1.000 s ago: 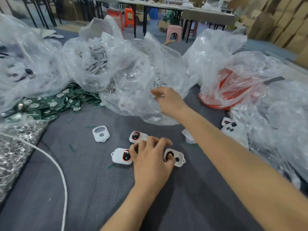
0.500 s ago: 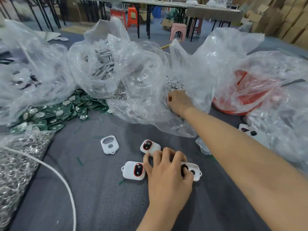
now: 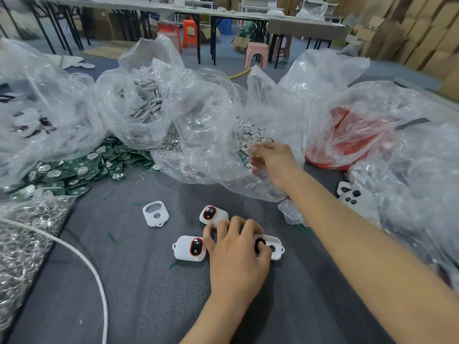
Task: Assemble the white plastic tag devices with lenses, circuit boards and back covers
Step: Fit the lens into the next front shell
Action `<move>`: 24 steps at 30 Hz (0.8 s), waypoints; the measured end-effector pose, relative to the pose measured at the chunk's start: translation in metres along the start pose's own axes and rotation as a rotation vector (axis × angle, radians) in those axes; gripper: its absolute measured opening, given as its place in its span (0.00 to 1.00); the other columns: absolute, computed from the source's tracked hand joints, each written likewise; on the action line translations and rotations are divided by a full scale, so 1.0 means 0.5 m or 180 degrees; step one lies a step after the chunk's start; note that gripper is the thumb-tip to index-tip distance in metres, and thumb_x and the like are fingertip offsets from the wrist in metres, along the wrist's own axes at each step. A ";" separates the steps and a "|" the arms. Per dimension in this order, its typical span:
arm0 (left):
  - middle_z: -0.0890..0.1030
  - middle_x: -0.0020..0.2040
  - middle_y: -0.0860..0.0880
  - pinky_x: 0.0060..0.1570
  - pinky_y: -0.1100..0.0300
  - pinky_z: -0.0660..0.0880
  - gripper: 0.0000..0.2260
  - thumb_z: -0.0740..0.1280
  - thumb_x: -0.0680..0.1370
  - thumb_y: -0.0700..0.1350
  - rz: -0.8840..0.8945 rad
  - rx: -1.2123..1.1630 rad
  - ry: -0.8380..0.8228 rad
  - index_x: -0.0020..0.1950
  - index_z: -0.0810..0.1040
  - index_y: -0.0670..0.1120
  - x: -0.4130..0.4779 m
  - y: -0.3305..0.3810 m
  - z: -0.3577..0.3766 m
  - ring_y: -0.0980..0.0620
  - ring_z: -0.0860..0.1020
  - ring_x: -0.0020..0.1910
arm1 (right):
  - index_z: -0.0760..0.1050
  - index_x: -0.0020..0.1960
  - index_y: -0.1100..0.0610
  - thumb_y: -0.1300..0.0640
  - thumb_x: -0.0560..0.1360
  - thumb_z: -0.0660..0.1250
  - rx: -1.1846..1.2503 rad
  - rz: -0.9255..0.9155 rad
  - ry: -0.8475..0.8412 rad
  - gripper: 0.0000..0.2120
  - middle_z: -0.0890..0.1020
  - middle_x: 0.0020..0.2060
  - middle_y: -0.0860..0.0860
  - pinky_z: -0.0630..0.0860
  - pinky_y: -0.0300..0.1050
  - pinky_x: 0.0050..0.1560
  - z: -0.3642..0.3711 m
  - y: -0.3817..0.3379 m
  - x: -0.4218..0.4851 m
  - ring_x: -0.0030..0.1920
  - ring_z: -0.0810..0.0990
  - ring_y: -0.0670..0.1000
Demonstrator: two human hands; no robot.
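Three white tags [image 3: 190, 248] — red-ringed lenses; left hand [image 3: 237, 256] grip presses one, right [image 3: 272, 161] unclear.

You have four white tag shells on the grey cloth: three fitted with lenses [image 3: 210, 212] [image 3: 190, 248] [image 3: 272, 247], one empty [image 3: 155, 214]. Two hands are in view, and one white cable [image 3: 82, 260].

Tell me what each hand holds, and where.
Left hand presses the white plastic tag shell from above. Right hand reaches into the clear plastic bag; any grip cannot be told.
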State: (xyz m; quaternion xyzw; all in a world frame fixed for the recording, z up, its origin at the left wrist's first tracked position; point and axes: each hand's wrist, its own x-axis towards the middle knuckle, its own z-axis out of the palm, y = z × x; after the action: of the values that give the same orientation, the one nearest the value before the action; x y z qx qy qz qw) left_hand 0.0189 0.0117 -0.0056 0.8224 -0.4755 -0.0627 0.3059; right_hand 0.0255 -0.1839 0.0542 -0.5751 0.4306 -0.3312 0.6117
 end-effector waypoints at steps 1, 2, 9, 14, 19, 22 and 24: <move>0.74 0.47 0.58 0.68 0.49 0.52 0.08 0.59 0.72 0.51 0.0009 0.0004 -0.0007 0.47 0.76 0.56 0.000 -0.001 -0.001 0.52 0.70 0.53 | 0.78 0.41 0.62 0.67 0.74 0.69 0.0644 0.0182 -0.0103 0.04 0.81 0.31 0.54 0.76 0.40 0.31 -0.013 -0.006 -0.021 0.28 0.79 0.49; 0.74 0.47 0.58 0.69 0.49 0.52 0.07 0.60 0.72 0.50 0.0022 -0.0007 0.0008 0.47 0.76 0.56 -0.001 -0.001 -0.001 0.52 0.70 0.53 | 0.77 0.42 0.65 0.69 0.74 0.67 0.1165 0.0306 -0.0196 0.03 0.82 0.30 0.56 0.77 0.39 0.30 -0.026 -0.010 -0.042 0.27 0.79 0.49; 0.76 0.44 0.58 0.68 0.55 0.52 0.03 0.65 0.75 0.50 0.0080 -0.0179 0.0150 0.46 0.78 0.56 -0.005 -0.006 -0.003 0.54 0.70 0.52 | 0.80 0.34 0.64 0.70 0.76 0.63 0.1882 0.0538 -0.0456 0.14 0.82 0.29 0.55 0.77 0.33 0.30 -0.088 -0.002 -0.183 0.28 0.80 0.46; 0.78 0.44 0.58 0.64 0.56 0.57 0.03 0.66 0.75 0.47 0.0050 -0.0458 0.0296 0.46 0.79 0.54 -0.009 -0.007 -0.009 0.53 0.73 0.51 | 0.78 0.38 0.64 0.71 0.72 0.65 0.1904 0.0463 -0.0538 0.06 0.82 0.31 0.56 0.78 0.34 0.31 -0.118 0.002 -0.245 0.30 0.81 0.48; 0.79 0.44 0.58 0.56 0.50 0.72 0.08 0.69 0.75 0.38 0.0214 -0.1354 0.0684 0.51 0.79 0.48 -0.011 -0.013 -0.014 0.50 0.77 0.50 | 0.80 0.36 0.61 0.66 0.63 0.71 0.1835 0.0470 -0.0637 0.03 0.82 0.32 0.54 0.77 0.34 0.31 -0.129 0.014 -0.285 0.31 0.81 0.47; 0.79 0.44 0.60 0.56 0.62 0.71 0.12 0.67 0.77 0.41 0.0317 -0.2064 0.0878 0.58 0.77 0.53 -0.020 -0.013 -0.021 0.56 0.77 0.50 | 0.78 0.39 0.61 0.67 0.66 0.70 0.1505 0.0589 -0.0646 0.03 0.81 0.31 0.54 0.76 0.34 0.30 -0.125 0.032 -0.302 0.29 0.79 0.46; 0.80 0.45 0.60 0.57 0.67 0.69 0.16 0.68 0.78 0.41 0.0450 -0.2153 0.0886 0.62 0.75 0.56 -0.027 -0.013 -0.024 0.56 0.77 0.52 | 0.79 0.41 0.62 0.68 0.69 0.69 0.1243 0.0639 -0.0662 0.03 0.82 0.32 0.54 0.76 0.33 0.30 -0.120 0.048 -0.313 0.29 0.79 0.45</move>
State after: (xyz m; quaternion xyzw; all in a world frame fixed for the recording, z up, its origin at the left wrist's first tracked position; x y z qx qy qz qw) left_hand 0.0212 0.0302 -0.0021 0.6406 -0.4374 -0.0825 0.6257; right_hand -0.0951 -0.0651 0.0553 -0.4313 0.3481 -0.2848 0.7821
